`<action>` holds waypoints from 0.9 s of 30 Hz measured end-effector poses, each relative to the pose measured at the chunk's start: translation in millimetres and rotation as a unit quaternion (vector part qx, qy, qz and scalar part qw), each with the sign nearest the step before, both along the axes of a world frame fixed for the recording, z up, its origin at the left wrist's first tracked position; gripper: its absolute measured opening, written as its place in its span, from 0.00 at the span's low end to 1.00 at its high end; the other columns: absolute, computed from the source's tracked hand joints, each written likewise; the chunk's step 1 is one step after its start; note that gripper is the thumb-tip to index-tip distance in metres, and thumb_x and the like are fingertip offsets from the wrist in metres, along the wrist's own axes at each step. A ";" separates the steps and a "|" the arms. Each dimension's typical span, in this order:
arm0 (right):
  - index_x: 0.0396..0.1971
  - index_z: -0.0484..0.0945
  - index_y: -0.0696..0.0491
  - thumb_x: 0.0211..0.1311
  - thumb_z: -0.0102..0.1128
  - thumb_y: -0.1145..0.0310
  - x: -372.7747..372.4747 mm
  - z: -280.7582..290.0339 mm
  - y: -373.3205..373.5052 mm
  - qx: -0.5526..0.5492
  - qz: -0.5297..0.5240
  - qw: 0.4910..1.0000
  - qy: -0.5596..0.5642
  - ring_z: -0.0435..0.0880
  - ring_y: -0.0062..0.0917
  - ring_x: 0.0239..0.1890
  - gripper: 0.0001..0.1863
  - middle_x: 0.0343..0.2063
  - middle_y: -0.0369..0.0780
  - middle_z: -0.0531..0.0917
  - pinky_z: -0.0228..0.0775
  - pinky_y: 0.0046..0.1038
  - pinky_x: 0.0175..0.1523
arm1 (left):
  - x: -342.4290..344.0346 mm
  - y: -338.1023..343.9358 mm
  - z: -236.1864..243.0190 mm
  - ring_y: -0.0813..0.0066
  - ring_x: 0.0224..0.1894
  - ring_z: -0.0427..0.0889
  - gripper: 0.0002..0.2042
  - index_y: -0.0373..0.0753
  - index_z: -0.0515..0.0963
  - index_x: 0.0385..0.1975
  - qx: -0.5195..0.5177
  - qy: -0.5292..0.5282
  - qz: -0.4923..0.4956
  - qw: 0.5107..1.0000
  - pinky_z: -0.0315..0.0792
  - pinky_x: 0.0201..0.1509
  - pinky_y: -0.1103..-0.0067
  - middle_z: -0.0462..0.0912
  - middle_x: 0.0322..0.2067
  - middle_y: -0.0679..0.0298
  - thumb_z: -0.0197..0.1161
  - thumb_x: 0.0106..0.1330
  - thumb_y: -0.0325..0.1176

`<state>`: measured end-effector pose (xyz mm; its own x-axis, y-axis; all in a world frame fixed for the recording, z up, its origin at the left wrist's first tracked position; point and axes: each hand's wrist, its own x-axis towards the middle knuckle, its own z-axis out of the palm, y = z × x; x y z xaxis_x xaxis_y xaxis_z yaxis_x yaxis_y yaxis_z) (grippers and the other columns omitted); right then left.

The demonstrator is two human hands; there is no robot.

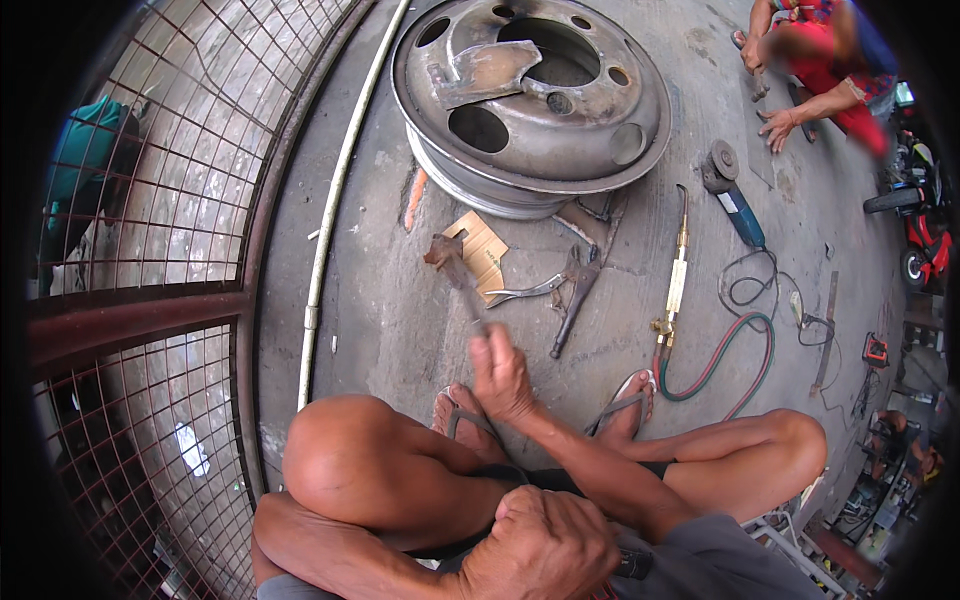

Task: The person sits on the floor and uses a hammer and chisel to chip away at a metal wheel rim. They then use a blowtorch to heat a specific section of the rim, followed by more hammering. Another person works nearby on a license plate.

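Observation:
My right hand (500,375) grips the handle of a hammer-like tool with a rusty head (445,255), raised over the floor. My left hand (540,550) is closed in a fist at my lap; whatever it may hold is hidden. Ahead lies a steel wheel rim (625,100) with a cut metal plate (480,70) on top. A brown cardboard piece (485,255), locking pliers (530,290) and a dark metal bar (570,320) are below the rim. To the right lie a brass cutting torch (675,290) with hoses and an angle grinder (735,200).
A metal mesh fence (180,120) runs along the left, beside a pale pipe (330,230). Another person's hand (780,125) is near the floor at top right, by a motorbike (925,250). Cords (760,285) and assorted tools (875,350) lie at the right.

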<state>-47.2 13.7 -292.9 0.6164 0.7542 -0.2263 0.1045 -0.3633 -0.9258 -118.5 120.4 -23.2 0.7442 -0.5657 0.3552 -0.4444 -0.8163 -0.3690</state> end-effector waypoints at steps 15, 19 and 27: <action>0.34 0.73 0.59 0.78 0.46 0.52 22.6 -99.4 -29.9 -0.152 -0.182 0.960 0.150 0.79 0.43 0.25 0.23 0.24 0.48 0.78 0.70 0.46 0.33 | 11.7 2.4 4.8 0.67 0.28 0.80 0.20 0.35 0.77 0.25 0.014 -0.021 -0.001 1.000 0.78 0.45 0.69 0.79 0.23 0.59 0.50 0.66 0.48; 0.34 0.71 0.47 0.78 0.47 0.49 9.5 -74.4 -23.9 -0.074 -0.255 0.883 0.387 0.63 0.18 0.12 0.18 0.16 0.30 0.65 0.58 0.28 0.15 | 5.1 -0.9 -4.0 0.66 0.29 0.81 0.22 0.35 0.79 0.27 0.007 -0.020 0.011 1.000 0.79 0.48 0.65 0.80 0.24 0.59 0.50 0.66 0.50; 0.32 0.69 0.45 0.71 0.47 0.37 -18.8 -64.5 -39.0 -0.052 -0.247 0.758 0.602 0.58 0.22 0.09 0.24 0.13 0.31 0.61 0.58 0.30 0.17 | 4.3 1.8 -17.9 0.67 0.31 0.83 0.22 0.34 0.79 0.29 0.060 -0.089 -0.009 0.994 0.80 0.51 0.62 0.82 0.25 0.58 0.50 0.65 0.50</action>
